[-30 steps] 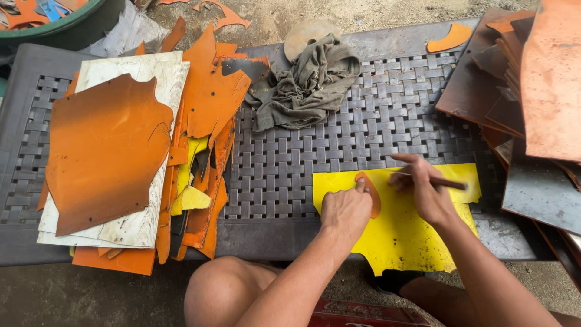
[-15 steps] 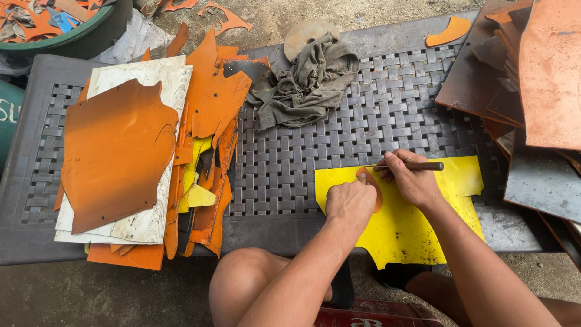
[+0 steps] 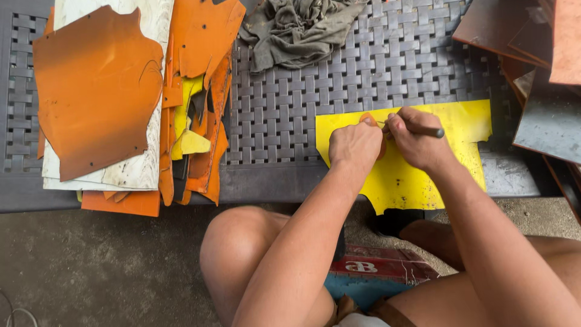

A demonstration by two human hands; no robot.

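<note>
Yellow sheet [image 3: 423, 175] lies flat on the dark woven table [image 3: 290, 121], its near edge overhanging toward the person's knees. A small orange template piece [image 3: 367, 118] sits on the sheet's upper left part, mostly covered.

Left hand [image 3: 354, 145]: pressed palm-down on the orange piece, fingers curled over it; grip is a flat pin, not a pinch. Only a sliver of orange shows past the knuckles, toward the far side.

Right hand [image 3: 417, 142]: closed narrow around a slim dark tool [image 3: 423, 130], pen-like hold. Tool's long axis runs nearly left to right across the view, butt end pointing to the person's right, tip pointing left and meeting the orange piece's edge just beyond the left hand's fingertips. Tip itself too thin to tell whether it touches sheet or piece.

Key relation: the two hands are just beside each other, almost touching, with the tool tip in the gap at the piece's far right edge. The right hand is the nearer one to the exposed edge; the left sits on top of the piece.

Around: stack of orange leather pieces [image 3: 97, 91] over a pale board [image 3: 130, 172] at far left, well apart; crumpled grey cloth [image 3: 296, 30] at the far side; dark brown sheets [image 3: 526, 54] at right
</note>
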